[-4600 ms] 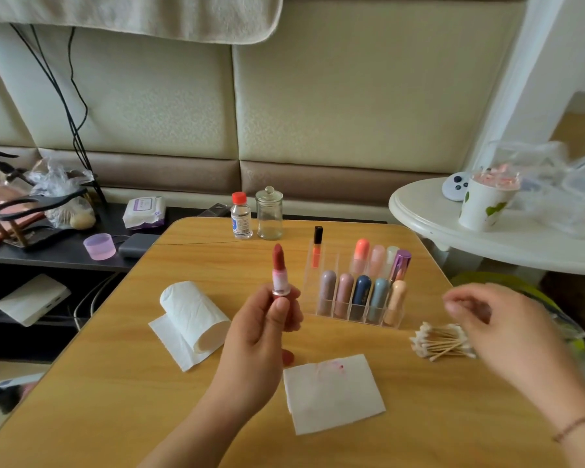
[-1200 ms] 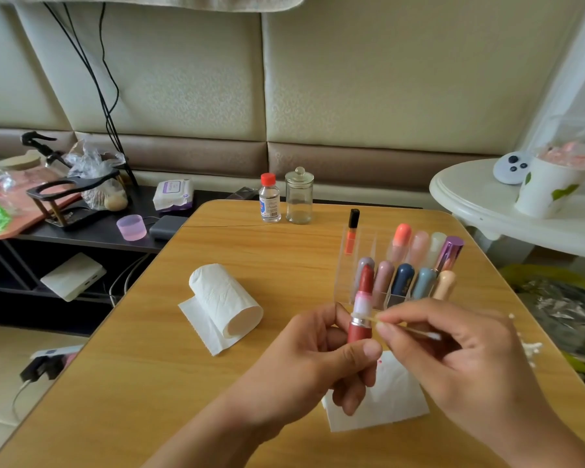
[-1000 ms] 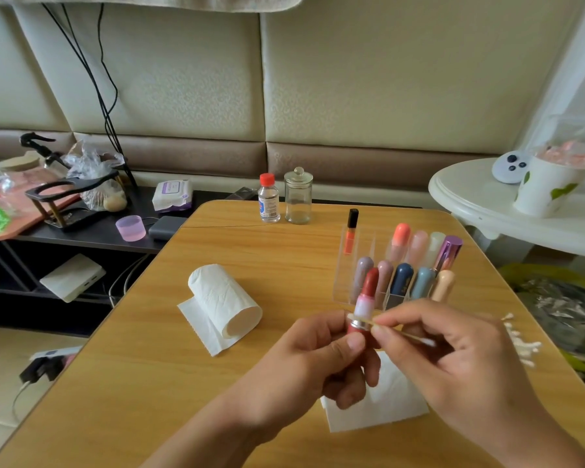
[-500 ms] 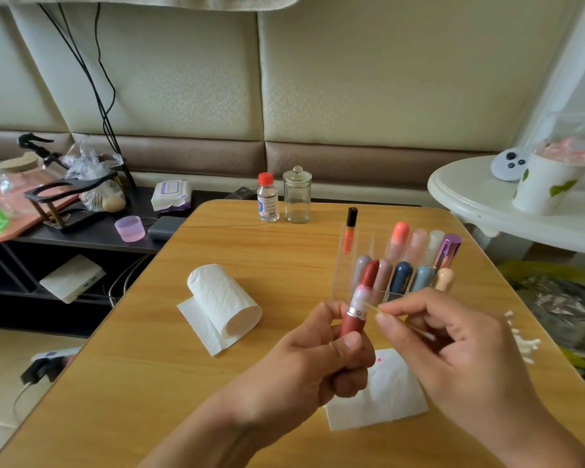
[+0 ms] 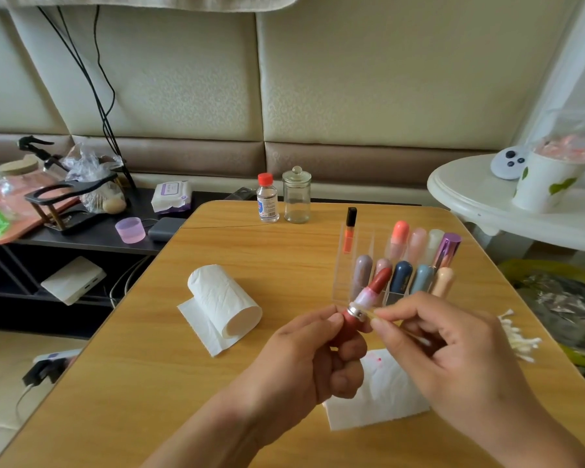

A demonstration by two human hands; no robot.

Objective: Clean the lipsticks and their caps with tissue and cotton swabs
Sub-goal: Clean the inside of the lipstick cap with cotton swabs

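One red lipstick [image 5: 372, 295], uncapped, seemingly tilted

Single view only, head-worn wide-angle camera. Looks forward and down from above near edge of light wooden desk [image 5: 237, 383], facing padded beige wall panels [image 5: 368, 69] behind far edge. Close to both forearms: left hand [image 5: 304, 363] and right hand [image 5: 453, 352] fill lower centre, just below lens. Far desk edge mid-frame. Dark low side shelf [image 5: 92, 238] at left margin, white round side table [image 5: 480, 204] at right margin. Wide lens bends edges. No second view to overlap.
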